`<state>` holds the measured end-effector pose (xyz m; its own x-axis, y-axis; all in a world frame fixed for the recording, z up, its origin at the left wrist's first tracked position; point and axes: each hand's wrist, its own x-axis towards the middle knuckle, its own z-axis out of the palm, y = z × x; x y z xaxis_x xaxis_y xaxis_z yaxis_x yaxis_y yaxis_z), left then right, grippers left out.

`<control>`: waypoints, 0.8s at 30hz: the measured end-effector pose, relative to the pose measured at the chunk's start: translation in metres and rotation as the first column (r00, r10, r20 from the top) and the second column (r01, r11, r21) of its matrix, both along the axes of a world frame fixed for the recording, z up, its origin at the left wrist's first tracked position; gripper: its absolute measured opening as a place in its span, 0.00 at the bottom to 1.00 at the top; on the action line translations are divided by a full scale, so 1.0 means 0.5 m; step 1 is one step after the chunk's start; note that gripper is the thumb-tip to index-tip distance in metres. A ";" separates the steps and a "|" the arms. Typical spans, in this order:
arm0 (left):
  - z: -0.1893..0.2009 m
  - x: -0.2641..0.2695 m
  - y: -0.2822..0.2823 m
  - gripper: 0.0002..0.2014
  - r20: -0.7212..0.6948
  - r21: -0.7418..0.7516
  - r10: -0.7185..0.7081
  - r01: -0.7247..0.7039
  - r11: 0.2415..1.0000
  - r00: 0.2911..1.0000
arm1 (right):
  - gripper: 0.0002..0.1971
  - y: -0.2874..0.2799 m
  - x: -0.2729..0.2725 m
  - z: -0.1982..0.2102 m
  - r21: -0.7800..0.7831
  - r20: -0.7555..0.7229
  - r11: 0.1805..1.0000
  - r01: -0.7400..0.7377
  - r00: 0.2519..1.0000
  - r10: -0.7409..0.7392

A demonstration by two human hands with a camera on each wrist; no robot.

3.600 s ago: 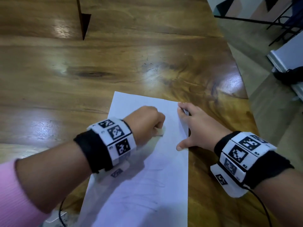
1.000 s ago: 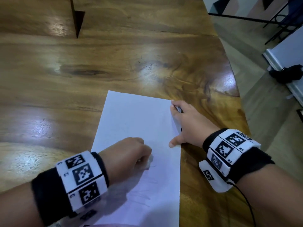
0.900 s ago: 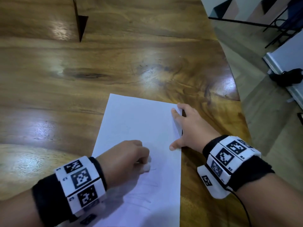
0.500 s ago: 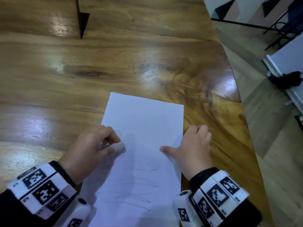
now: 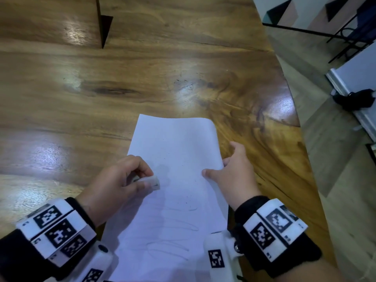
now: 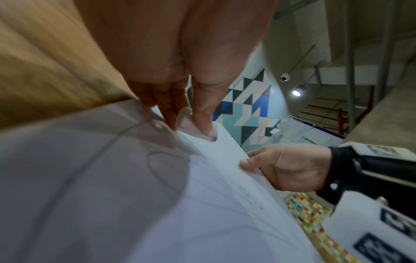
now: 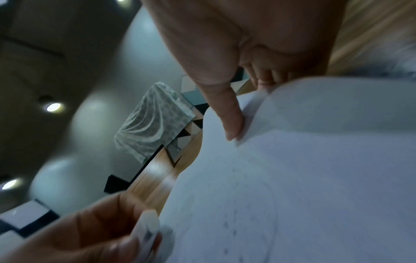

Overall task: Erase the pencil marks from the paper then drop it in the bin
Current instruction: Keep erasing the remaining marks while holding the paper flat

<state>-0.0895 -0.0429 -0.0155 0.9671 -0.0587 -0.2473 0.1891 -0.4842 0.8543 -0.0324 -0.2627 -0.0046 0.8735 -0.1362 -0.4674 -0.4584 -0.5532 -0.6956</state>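
Head view: my left hand (image 5: 120, 184) pinches the eraser (image 5: 151, 181) over the paper's (image 5: 175, 147) left edge. Remaining pencil marks (image 5: 173, 224) lie toward five o'clock from it, nearer me. My right hand (image 5: 234, 174) grips the lifted right edge.

overhead light leaves white glare patches along the glossy brown wooden table (image 5: 142, 78) left edge; both wrist views are motion-blurred, strongly warped.
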 end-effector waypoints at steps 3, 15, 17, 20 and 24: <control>0.002 0.009 -0.004 0.07 0.015 0.020 -0.018 0.018 1.000 1.000 | 0.44 -0.020 0.014 -0.007 0.077 0.020 0.996 0.033 0.999 -0.034; 0.036 0.119 -0.026 0.04 0.046 0.196 -0.147 0.135 0.971 0.988 | 0.37 -0.039 0.162 -0.022 0.047 0.178 0.994 -0.095 0.980 0.085; 0.040 0.117 -0.030 0.05 0.027 0.208 -0.172 0.163 0.965 0.985 | 0.38 -0.032 0.180 -0.024 0.007 0.169 0.983 -0.184 0.969 0.181; 0.049 0.109 -0.033 0.06 -0.005 0.217 -0.204 0.200 0.955 0.979 | 0.39 -0.015 0.197 -0.019 -0.044 0.162 0.950 -0.308 0.936 0.311; 0.058 0.102 -0.036 0.05 -0.011 0.216 -0.248 0.244 0.945 0.969 | 0.40 0.031 0.218 -0.005 -0.154 0.161 0.851 -0.502 0.837 0.523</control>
